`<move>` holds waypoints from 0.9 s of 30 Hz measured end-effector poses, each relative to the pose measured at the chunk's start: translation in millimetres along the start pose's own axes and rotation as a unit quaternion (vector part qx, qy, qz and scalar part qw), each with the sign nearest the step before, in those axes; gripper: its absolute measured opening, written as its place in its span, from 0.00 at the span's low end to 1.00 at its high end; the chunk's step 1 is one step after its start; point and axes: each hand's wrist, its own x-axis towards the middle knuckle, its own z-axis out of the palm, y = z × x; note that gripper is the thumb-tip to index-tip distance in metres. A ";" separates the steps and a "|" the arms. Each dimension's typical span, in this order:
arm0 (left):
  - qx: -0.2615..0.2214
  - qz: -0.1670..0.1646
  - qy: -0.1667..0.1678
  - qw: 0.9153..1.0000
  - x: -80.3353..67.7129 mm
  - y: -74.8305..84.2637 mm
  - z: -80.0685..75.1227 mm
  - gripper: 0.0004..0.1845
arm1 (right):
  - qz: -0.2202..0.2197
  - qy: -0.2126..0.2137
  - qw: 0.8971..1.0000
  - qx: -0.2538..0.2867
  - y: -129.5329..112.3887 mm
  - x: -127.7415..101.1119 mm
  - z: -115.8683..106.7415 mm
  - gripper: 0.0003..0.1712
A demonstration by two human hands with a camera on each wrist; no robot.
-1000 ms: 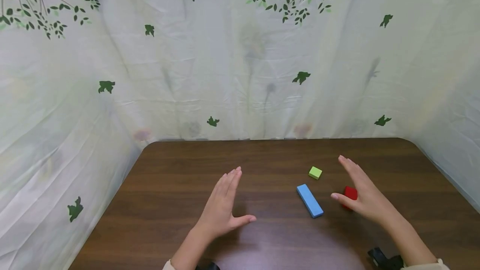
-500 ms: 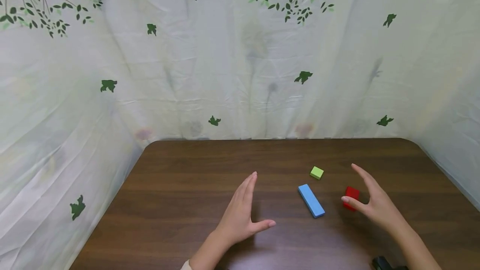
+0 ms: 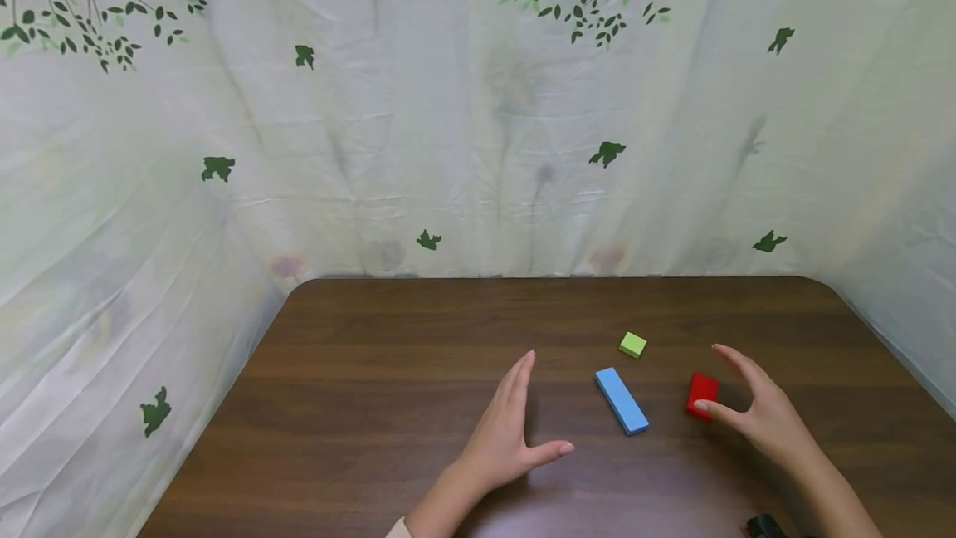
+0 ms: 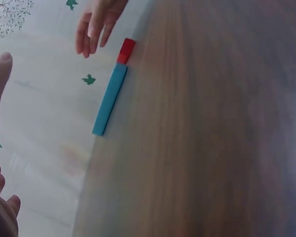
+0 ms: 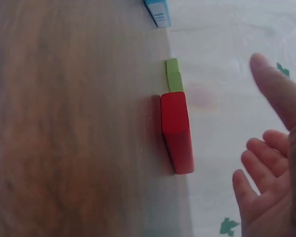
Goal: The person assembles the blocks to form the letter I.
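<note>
Left grip [image 3: 502, 443] and right grip [image 3: 773, 420] spread, empty; I judge red block [image 3: 703, 387] light, rigid, maybe slick: pinch its long sides.

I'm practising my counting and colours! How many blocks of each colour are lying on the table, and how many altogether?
Blue block: 1
Red block: 1
Green block: 1
Total: 3
</note>
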 end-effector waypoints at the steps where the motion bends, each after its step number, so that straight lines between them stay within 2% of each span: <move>1: -0.004 -0.004 -0.003 1.000 0.5 0.6 2.2 0.58 | 0.001 0.001 1.000 -0.003 1.8 -0.7 0.2 0.47; 5: -0.020 -0.023 -0.016 0.999 2.5 3.1 10.2 0.57 | 0.001 0.001 1.000 -0.008 8.1 -3.4 0.9 0.46; 13: -0.029 -0.044 -0.044 0.998 8.6 7.2 27.1 0.56 | 0.019 -0.024 1.000 -0.001 18.5 -5.0 3.4 0.45; 20: -0.008 -0.030 -0.054 0.998 16.3 10.3 43.1 0.55 | 0.033 -0.053 0.998 0.007 22.6 -4.3 4.9 0.44; 27: -0.007 -0.057 -0.067 0.996 24.0 10.8 57.3 0.55 | 0.029 -0.061 0.998 -0.002 25.2 -3.5 7.0 0.43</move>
